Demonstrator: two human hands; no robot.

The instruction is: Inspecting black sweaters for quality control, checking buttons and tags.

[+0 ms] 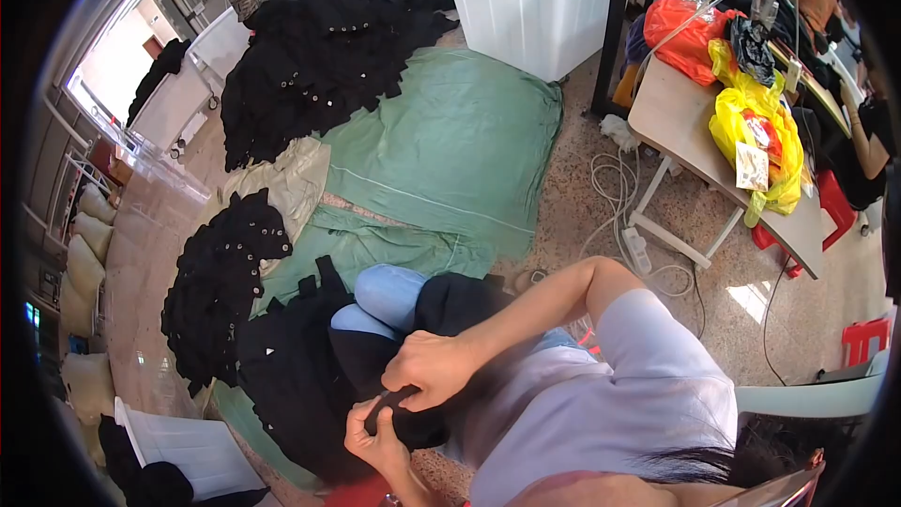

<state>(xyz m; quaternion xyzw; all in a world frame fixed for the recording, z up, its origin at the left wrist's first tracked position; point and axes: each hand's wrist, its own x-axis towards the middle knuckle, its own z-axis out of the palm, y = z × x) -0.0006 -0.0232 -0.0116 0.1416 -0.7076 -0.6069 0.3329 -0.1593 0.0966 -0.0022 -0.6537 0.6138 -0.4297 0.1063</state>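
Both my hands work on a black garment (310,385) that lies over my lap and spreads onto the sheet to the left. My left hand (371,437) is closed, pinching a narrow folded edge of the black cloth between thumb and fingers. Just above it, my right hand (432,371) is curled around the same edge, its fingertips partly hidden. My knees (389,291) in light blue trousers show beyond the hands. Beside the garment lies a smaller heap of black garments (225,272) with rows of shiny metal rings or snaps.
A green sheet (450,131) covers the floor ahead, with a large black garment heap (319,56) on it. A white bin (526,9) stands beyond. At right are a folding table (676,113) with plastic bags, loose cables (610,197) and a red stool (835,216). A white container (188,446) stands lower left.
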